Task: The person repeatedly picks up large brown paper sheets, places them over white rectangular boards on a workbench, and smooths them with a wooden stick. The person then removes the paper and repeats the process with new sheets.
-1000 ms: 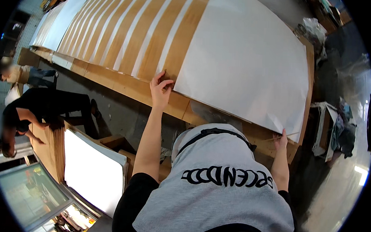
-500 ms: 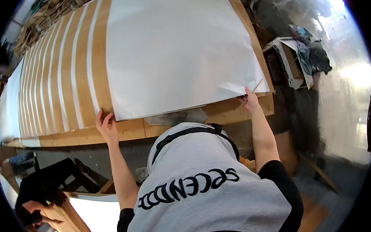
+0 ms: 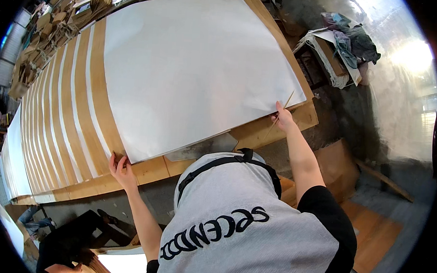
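A large white sheet [image 3: 197, 76] lies on a long wooden table [image 3: 152, 170], its near edge facing me. To its left, brown bands [image 3: 103, 96] alternate with narrow white ones, like overlapped layers. My left hand [image 3: 123, 173] is at the sheet's near left corner, fingers bent at the end of the nearest brown band; a small dark spot shows by the fingertips, and what they hold is unclear. A thin wooden stick [image 3: 289, 99] is gripped in my right hand [image 3: 282, 119], whose thumb rests at the near edge by the sheet's right corner.
Scraps of brown board [image 3: 32, 62] are heaped beyond the table at far left. A stand with cloths [image 3: 339, 49] is at far right. Brown boards [image 3: 371, 233] lie on the floor at right. Another person in dark clothes [image 3: 69, 242] bends at lower left.
The table has shifted down and left in view. The sheet's wrinkled near right corner now lies flatter. The stick stays in my right hand, and my left hand keeps to the left corner.
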Available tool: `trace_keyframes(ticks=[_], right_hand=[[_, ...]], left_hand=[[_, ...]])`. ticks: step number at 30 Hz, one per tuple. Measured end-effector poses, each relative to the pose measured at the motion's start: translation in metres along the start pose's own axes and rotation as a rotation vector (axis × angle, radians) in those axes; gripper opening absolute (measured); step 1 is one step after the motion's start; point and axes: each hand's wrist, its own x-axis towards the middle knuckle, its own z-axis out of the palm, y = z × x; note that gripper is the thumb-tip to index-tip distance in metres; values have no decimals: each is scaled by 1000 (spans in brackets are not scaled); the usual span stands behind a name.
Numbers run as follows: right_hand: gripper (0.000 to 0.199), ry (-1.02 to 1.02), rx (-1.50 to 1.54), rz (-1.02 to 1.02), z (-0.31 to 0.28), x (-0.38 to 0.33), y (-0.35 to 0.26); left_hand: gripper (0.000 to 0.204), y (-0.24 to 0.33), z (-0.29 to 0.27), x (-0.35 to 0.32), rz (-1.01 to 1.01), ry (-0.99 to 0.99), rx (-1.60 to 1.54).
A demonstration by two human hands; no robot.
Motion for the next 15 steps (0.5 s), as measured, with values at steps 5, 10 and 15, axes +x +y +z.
trace_keyframes(ticks=[5,10,15], right_hand=[[36,-14,-77,66,-28,3,4],[36,86,-169,0,-28,-12,-1],[29,51,-348,-249,-40,-14,9]], left_hand=[[17,-2,3,-1,-4,-10,-7],[17,-9,-4,0,-110,-15,-172],[22,35,-17,6,-187,90,-195]])
